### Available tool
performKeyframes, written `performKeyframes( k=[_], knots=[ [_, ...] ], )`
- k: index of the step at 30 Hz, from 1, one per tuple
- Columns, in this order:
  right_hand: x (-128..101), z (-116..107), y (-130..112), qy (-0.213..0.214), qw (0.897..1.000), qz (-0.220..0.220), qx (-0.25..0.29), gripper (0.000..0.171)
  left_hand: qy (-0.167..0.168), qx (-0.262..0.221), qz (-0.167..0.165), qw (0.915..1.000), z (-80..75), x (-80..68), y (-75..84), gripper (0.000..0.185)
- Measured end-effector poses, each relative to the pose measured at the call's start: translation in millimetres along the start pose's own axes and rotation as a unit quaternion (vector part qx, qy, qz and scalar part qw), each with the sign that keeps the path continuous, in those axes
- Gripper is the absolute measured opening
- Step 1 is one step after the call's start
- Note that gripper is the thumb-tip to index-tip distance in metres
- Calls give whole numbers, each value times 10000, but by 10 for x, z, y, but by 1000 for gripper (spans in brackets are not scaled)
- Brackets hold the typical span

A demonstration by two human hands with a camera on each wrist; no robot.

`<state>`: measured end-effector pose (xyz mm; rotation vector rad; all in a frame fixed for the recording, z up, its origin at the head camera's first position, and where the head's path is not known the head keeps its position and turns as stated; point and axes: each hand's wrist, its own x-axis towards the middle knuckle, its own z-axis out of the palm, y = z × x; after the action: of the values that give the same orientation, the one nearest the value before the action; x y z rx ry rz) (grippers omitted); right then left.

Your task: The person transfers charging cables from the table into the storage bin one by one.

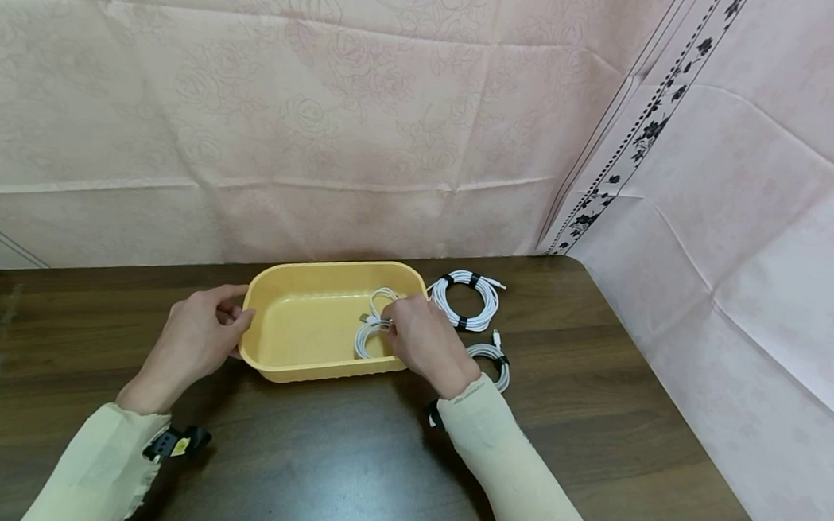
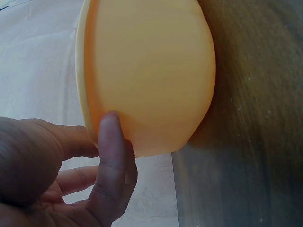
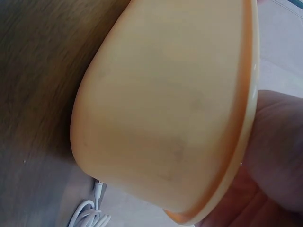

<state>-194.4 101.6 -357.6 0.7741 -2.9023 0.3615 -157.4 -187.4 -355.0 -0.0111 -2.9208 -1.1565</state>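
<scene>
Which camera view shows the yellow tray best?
The head view: from above it shows the yellow tray's rim, floor and the white cable inside, though the right hand covers part of one end. The left wrist and right wrist views each show only part of its outer wall and rim, close up.

Left hand (image 1: 200,335) held left rim of yellow oblong plastic basin (image 1: 298,329) on brown wood-grain desk (image 1: 304,461). Right hand (image 1: 429,341) was in right end, at white coiled cable (image 1: 364,343); grip hidden.
</scene>
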Motion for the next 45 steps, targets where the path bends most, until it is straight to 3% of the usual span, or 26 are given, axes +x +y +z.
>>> performKeyframes(
  k=[24,34,40,45],
  knots=[
    [54,-29,-32,-432,9988,237,-80,22,15,-47,23,10000,9,10,-4,48],
    [104,-30,-59,-645,9971,391,-126,35,-20,-41,-6,10000,3,13,1,49],
    [117,-30,-70,-800,9947,636,-144,35,-21,-23,-13,10000,5,11,2,48],
    [110,-32,-75,-742,9954,583,-177,33,-29,-33,-31,10000,4,11,7,48]
  ],
)
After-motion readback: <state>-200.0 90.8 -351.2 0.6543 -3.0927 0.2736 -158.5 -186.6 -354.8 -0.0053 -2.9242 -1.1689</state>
